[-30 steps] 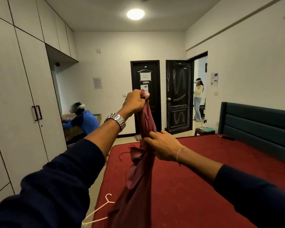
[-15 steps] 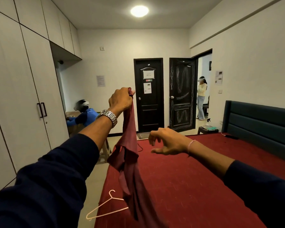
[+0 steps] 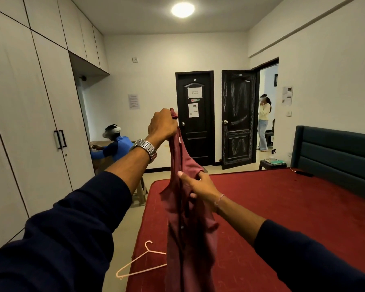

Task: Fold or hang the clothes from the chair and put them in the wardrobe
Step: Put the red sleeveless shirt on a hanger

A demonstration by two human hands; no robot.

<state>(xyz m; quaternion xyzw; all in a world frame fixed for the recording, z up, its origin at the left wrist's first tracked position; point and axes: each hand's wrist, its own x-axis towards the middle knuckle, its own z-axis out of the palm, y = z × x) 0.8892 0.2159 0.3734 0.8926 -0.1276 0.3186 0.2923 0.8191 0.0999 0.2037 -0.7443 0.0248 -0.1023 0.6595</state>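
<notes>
**Dark sleeves, a steel watch, a thin bracelet**

Both arms wear long navy sleeves, pushed back so the forearms are bare. The left sleeve (image 3: pixel 67 232) bunches in soft folds well behind the left hand (image 3: pixel 161 125). Just behind that hand, a silver metal watch (image 3: pixel 144 149) with a linked band circles the wrist. The right sleeve (image 3: pixel 316 258) ends in a rolled edge. Just behind the right hand (image 3: pixel 198 186), a thin pale bracelet (image 3: pixel 219 198) rings the wrist.

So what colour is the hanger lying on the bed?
Pale pink hanger, seen best in the head view, at the bed's edge.
</notes>
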